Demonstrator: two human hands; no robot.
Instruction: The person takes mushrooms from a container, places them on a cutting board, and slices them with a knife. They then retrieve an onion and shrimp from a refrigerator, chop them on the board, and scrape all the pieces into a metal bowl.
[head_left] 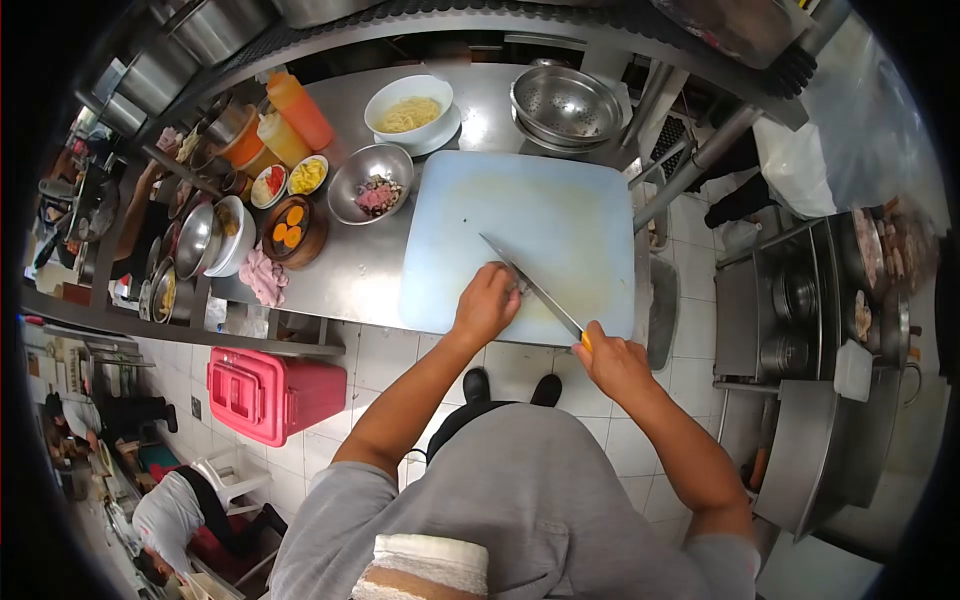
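My right hand (pixel 613 360) is wrapped around the yellow handle of a kitchen knife (pixel 540 290). Its long blade points up and left across the pale blue cutting board (pixel 580 205), with the tip past my left fingers. On the board's near half, my left hand (pixel 487 303) is closed, its fingers curled down right beside the blade. Something small and pale shows at those fingertips, too hidden to name. A tiny dark speck lies on the board farther up.
Left of the board are a steel bowl with chopped pieces (pixel 370 185), a wooden bowl with orange slices (pixel 294 230), a pink cloth (pixel 262 277) and squeeze bottles (pixel 300 110). Behind stand a noodle bowl (pixel 408 105) and a colander (pixel 566 103). A red bin (pixel 275 393) sits on the floor.
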